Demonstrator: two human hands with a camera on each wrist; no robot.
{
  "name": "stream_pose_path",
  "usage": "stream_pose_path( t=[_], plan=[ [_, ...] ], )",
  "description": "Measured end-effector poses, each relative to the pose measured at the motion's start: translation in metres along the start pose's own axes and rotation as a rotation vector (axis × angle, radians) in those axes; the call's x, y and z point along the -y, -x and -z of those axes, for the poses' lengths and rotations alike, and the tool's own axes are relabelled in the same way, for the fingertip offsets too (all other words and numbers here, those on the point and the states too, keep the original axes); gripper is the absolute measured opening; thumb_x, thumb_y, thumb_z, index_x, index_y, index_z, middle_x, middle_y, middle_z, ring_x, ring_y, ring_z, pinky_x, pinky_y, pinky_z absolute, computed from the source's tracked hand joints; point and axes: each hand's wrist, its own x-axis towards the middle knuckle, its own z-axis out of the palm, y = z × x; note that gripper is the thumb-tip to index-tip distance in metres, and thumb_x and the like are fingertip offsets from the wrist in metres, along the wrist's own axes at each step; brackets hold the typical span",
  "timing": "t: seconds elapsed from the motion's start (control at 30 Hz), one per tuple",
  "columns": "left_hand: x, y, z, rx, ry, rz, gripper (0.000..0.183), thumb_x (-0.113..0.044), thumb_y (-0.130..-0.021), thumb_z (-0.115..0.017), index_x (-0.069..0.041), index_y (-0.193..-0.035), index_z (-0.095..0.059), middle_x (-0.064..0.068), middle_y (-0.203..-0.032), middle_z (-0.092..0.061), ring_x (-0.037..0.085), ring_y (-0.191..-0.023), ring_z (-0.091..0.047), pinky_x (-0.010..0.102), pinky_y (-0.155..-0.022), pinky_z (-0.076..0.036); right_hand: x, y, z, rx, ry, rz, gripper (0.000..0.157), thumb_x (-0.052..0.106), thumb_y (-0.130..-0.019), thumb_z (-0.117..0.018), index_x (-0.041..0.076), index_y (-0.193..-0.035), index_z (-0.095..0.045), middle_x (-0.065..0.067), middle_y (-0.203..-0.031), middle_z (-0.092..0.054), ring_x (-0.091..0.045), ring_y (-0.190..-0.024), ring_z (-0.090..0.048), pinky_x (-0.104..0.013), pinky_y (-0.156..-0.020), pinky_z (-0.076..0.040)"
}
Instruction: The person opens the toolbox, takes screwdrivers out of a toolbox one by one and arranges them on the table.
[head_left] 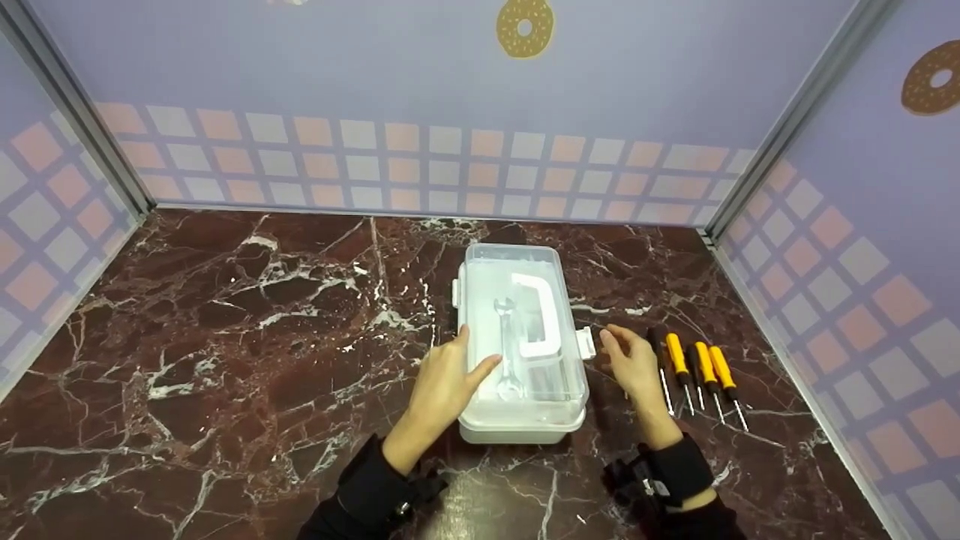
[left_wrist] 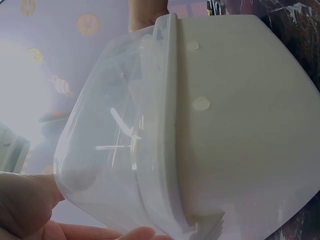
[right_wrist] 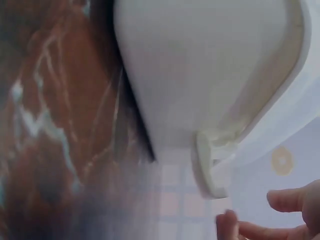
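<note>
A white toolbox [head_left: 517, 431] with a clear lid [head_left: 480, 300] and a white handle [head_left: 553, 315] stands lengthwise on the dark marbled table. A wrench shape [head_left: 508, 345] shows at the lid. My left hand [head_left: 442, 382] rests against the lid's left side near the front, its thumb over the top. On the right side a white latch [head_left: 586, 343] sticks outward; the right wrist view shows this latch [right_wrist: 204, 165] swung away from the body. Just right of it is my right hand [head_left: 632, 366], fingers loosely bent, with a gap between fingertips and latch.
Several screwdrivers [head_left: 705, 364], most with yellow and black handles, lie side by side to the right of my right hand. Another latch [head_left: 455, 293] sits on the toolbox's left side. Patterned walls [head_left: 420, 161] border the table at the back and both sides.
</note>
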Motion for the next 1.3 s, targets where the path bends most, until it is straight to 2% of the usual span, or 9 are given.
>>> stream_pose_path(
  t=[0.03, 0.2, 0.33, 0.43, 0.63, 0.77, 0.97, 1.1, 1.3],
  plan=[
    [0.0, 0.0, 0.0, 0.001, 0.0, 0.001, 0.064, -0.032, -0.08, -0.063, 0.017, -0.117, -0.045, 0.032, -0.092, -0.059, 0.034, -0.072, -0.062, 0.034, -0.067, -0.051, -0.013, -0.007, -0.001, 0.051, -0.099, -0.004, 0.037, 0.015, -0.092, -0.046, -0.013, -0.117, -0.048, -0.03, -0.106, -0.055, -0.034, -0.087, -0.059, -0.036, -0.065, -0.051],
    [0.0, 0.0, 0.0, 0.004, 0.001, 0.0, 0.064, -0.032, -0.08, -0.062, 0.018, -0.117, -0.045, 0.031, -0.092, -0.059, 0.033, -0.072, -0.062, 0.033, -0.067, -0.051, -0.021, -0.009, -0.006, 0.208, -0.396, -0.165, 0.044, 0.018, -0.097, -0.032, -0.019, -0.121, -0.039, -0.028, -0.108, -0.054, -0.022, -0.08, -0.061, -0.036, -0.069, -0.051],
    [0.001, 0.0, 0.0, 0.005, 0.005, 0.002, 0.064, -0.032, -0.08, -0.062, 0.018, -0.117, -0.045, 0.03, -0.085, -0.06, 0.028, -0.064, -0.061, 0.031, -0.064, -0.051, -0.009, -0.004, -0.008, 0.241, -0.47, -0.26, 0.043, 0.014, -0.098, -0.025, -0.02, -0.122, -0.034, -0.017, -0.093, -0.06, -0.018, -0.07, -0.061, -0.031, -0.064, -0.051],
    [0.001, 0.0, 0.0, 0.003, 0.004, 0.002, 0.064, -0.032, -0.08, -0.062, 0.018, -0.117, -0.045, 0.029, -0.082, -0.06, 0.027, -0.062, -0.061, 0.032, -0.064, -0.051, -0.007, -0.005, -0.008, 0.232, -0.497, -0.262, 0.04, 0.01, -0.097, -0.026, -0.02, -0.124, -0.032, -0.01, -0.085, -0.06, -0.017, -0.066, -0.06, -0.029, -0.062, -0.051],
    [0.001, 0.001, 0.0, -0.001, 0.013, -0.011, 0.063, -0.031, -0.081, -0.062, 0.018, -0.117, -0.044, 0.03, -0.092, -0.059, 0.034, -0.076, -0.062, 0.036, -0.071, -0.05, -0.004, -0.005, -0.009, 0.17, -0.439, -0.184, 0.035, 0.006, -0.095, -0.033, -0.019, -0.119, -0.04, -0.008, -0.08, -0.06, -0.015, -0.065, -0.061, -0.027, -0.061, -0.051],
    [0.0, 0.001, 0.0, -0.001, 0.011, -0.013, 0.064, -0.031, -0.081, -0.062, 0.018, -0.117, -0.044, 0.03, -0.095, -0.059, 0.035, -0.08, -0.061, 0.037, -0.073, -0.049, -0.011, -0.007, -0.009, 0.182, -0.435, -0.099, 0.034, 0.01, -0.093, -0.04, -0.016, -0.114, -0.048, -0.006, -0.078, -0.061, -0.013, -0.065, -0.06, -0.026, -0.058, -0.051],
    [0.001, 0.001, 0.002, 0.0, 0.016, -0.002, 0.064, -0.031, -0.081, -0.062, 0.018, -0.117, -0.044, 0.031, -0.096, -0.058, 0.036, -0.081, -0.061, 0.037, -0.073, -0.049, -0.003, -0.006, -0.012, 0.157, -0.358, -0.122, 0.032, 0.015, -0.091, -0.047, -0.008, -0.113, -0.052, -0.008, -0.084, -0.059, -0.018, -0.064, -0.061, -0.032, -0.058, -0.052],
    [0.001, 0.001, 0.002, 0.004, 0.018, 0.004, 0.063, -0.031, -0.081, -0.062, 0.017, -0.118, -0.044, 0.031, -0.096, -0.059, 0.035, -0.08, -0.061, 0.037, -0.073, -0.049, 0.013, -0.002, -0.014, 0.106, -0.22, -0.134, 0.033, 0.016, -0.09, -0.049, -0.008, -0.113, -0.052, -0.013, -0.09, -0.059, -0.019, -0.062, -0.061, -0.031, -0.056, -0.052],
    [0.001, 0.001, 0.0, -0.001, 0.004, -0.012, 0.063, -0.031, -0.081, -0.062, 0.017, -0.117, -0.045, 0.027, -0.083, -0.061, 0.028, -0.066, -0.061, 0.034, -0.069, -0.05, 0.018, 0.001, -0.019, 0.066, -0.013, -0.012, 0.031, 0.017, -0.089, -0.052, -0.005, -0.11, -0.055, -0.02, -0.094, -0.061, -0.017, -0.066, -0.06, -0.028, -0.052, -0.051]
  ],
)
